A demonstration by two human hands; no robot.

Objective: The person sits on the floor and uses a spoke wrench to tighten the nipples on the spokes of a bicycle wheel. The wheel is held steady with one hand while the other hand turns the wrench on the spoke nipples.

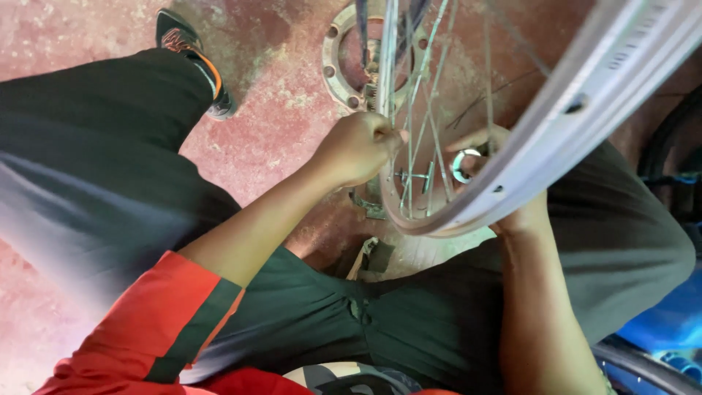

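A person sits and works on a bike wheel (556, 124) held over their lap.

The wheel stands on its edge between the knees, so both hands can get at the middle. The left hand (358, 150) is curled into a tight fist by the thin spokes (420, 110), fingers closed on something small that I cannot make out. The right hand (504, 183) sits behind the shiny rim, partly hidden, and seems to hold a metal ring (464, 164) near the hub; I cannot tell how wide its fingers are. A round metal plate with holes (336, 62) lies on the rough red floor (278, 139), close to 1 dark shoe (194, 58). Something blue (669, 322) sits at the right edge.
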